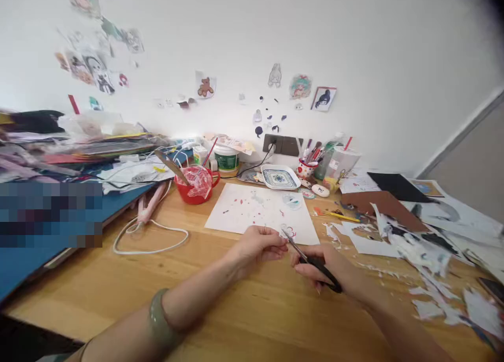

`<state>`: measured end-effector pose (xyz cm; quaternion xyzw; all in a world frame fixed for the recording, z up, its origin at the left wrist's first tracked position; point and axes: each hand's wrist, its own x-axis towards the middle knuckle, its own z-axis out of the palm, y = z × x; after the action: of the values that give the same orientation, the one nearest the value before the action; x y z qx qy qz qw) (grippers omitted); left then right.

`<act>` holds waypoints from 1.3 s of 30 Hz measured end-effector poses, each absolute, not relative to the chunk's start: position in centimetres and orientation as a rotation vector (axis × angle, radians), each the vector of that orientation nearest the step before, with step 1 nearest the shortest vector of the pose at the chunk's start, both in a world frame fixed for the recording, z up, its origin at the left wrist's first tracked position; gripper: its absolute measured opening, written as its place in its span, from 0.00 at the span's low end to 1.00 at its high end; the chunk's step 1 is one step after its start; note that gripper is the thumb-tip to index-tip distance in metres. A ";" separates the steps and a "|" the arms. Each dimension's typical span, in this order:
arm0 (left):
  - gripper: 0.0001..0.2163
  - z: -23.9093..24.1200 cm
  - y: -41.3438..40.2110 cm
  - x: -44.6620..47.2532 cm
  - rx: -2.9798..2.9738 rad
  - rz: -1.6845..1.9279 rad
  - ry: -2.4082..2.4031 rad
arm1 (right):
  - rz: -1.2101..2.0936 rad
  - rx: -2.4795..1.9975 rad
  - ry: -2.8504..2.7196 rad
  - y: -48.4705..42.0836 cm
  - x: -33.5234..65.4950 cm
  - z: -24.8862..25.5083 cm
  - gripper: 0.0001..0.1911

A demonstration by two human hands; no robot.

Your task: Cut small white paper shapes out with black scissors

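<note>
My right hand [321, 265] is closed round the black handles of a pair of scissors [294, 244]. Their blades point up and to the left, towards the fingertips of my left hand [265, 242]. Those fingers are pinched on a small white paper cutout [289, 232] with reddish marks, right at the scissor tips. Its outline is partly hidden by the blades and fingers. Just beyond both hands lies a large white sheet of paper [236, 220], scattered with tiny coloured paper bits and a round, pale blue cutout [292, 201].
Behind the sheet stand a red mug [196, 194], a patterned tray [280, 177] and a dotted pen cup [306, 169]. Paper scraps [429, 254] and a yellow pencil [340, 215] lie on the right. A white cable [157, 252] loops at left, beside stacked papers [118, 144].
</note>
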<state>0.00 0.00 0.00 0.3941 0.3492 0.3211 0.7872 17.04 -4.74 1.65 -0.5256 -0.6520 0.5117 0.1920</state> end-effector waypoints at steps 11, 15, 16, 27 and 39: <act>0.08 0.0 0.0 -0.2 0.857 0.690 0.755 | 1.447 -1.444 -1.847 -4.3 17.2 1.3 0.10; 0.08 0.1 -0.1 -0.2 0.865 0.687 0.760 | 1.450 -1.450 -1.835 -4.4 17.2 1.4 0.09; 0.08 0.1 -0.1 -0.2 0.869 0.687 0.759 | 1.453 -1.450 -1.832 -4.4 17.3 1.5 0.09; 0.09 0.2 0.1 -0.2 0.883 0.705 0.792 | 1.424 -1.465 -1.874 -4.1 17.9 1.0 0.11; 0.09 0.1 0.1 -0.1 0.847 0.751 0.766 | 1.423 -1.485 -1.862 -4.2 17.9 1.6 0.12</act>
<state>-0.15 0.10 0.14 0.3911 0.3539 0.3469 0.7755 17.86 -4.24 1.57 -0.5262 -0.6598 0.5044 0.1825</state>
